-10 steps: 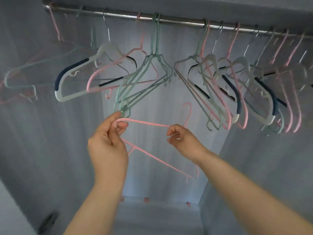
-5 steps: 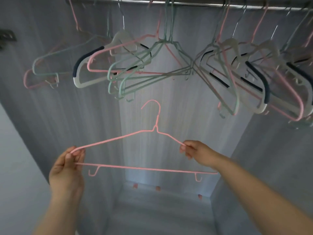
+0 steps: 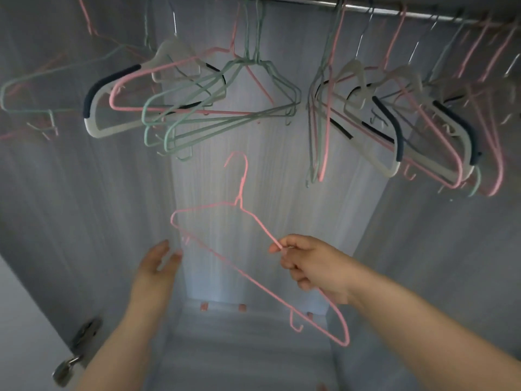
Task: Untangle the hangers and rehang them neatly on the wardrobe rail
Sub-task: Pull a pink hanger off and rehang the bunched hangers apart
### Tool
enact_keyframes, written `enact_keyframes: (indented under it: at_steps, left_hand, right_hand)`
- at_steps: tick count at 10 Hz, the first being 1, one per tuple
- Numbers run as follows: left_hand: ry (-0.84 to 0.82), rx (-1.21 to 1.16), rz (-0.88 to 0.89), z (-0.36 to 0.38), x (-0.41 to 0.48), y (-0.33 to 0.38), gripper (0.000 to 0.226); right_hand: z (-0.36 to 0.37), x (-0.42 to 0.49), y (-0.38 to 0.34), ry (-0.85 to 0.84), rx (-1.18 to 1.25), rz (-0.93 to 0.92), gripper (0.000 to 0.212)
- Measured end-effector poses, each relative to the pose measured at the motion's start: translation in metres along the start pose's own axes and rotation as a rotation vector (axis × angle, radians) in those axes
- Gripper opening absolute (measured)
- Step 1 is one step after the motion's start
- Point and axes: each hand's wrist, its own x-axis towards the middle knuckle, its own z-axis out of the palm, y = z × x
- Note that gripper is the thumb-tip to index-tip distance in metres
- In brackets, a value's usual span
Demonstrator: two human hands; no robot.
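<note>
A thin pink wire hanger (image 3: pixel 239 266) hangs free in mid-air below the rail, hook up, tilted down to the right. My right hand (image 3: pixel 307 261) pinches its right shoulder wire. My left hand (image 3: pixel 156 263) is off it, fingers spread, just below the hanger's left corner. Above, the metal rail (image 3: pixel 375 8) carries several hangers: a tangled bunch of green wire hangers (image 3: pixel 214 108) with a pink one and a white-and-navy one (image 3: pixel 110 103) at left centre, and a crowded cluster of pink, green and white hangers (image 3: pixel 408 122) on the right.
The grey wardrobe walls close in on both sides, with the lit back panel (image 3: pixel 262 221) ahead. A padlock and hasp (image 3: pixel 66 368) sit on the door edge at lower left. Between the two hanger clusters the rail has a gap.
My left hand has let go of the pink hanger's left end and opened. The hanger, now held only by my right hand, has swung and tilted down to the right.
</note>
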Motion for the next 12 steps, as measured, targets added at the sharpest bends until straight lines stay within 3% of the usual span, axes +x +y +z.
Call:
enact_keyframes:
  at_steps: [1, 2, 3, 4, 6, 7, 9, 12]
  left_hand:
    - [-0.235, -0.047, 0.167, 0.021, -0.025, 0.043, 0.024]
    - [-0.446, -0.079, 0.245, 0.024, -0.045, 0.071, 0.040]
    - [-0.642, -0.022, 0.260, 0.014, -0.057, 0.083, 0.071]
    - [-0.791, 0.028, 0.240, 0.003, -0.067, 0.091, 0.063]
    - [-0.655, 0.015, 0.390, -0.011, -0.062, 0.096, 0.021]
    - [-0.565, -0.041, 0.494, -0.010, -0.054, 0.106, 0.017]
    - [-0.364, 0.069, 0.758, 0.004, -0.036, 0.131, 0.022]
    - [-0.337, 0.047, 0.820, 0.027, -0.006, 0.151, 0.020]
  right_hand:
    - [0.023, -0.006, -0.012, 0.079, 0.278, -0.041, 0.030]
    - [0.037, -0.001, -0.032, 0.185, 0.428, -0.108, 0.029]
    - [0.043, 0.007, -0.052, 0.295, 0.536, -0.155, 0.029]
    - [0.048, 0.015, -0.070, 0.351, 0.607, -0.195, 0.027]
    - [0.058, 0.029, -0.097, 0.410, 0.690, -0.285, 0.027]
    - [0.055, 0.037, -0.118, 0.445, 0.757, -0.347, 0.026]
    - [0.037, 0.047, -0.160, 0.479, 0.846, -0.442, 0.032]
    - [0.019, 0.064, -0.182, 0.591, 0.641, -0.484, 0.033]
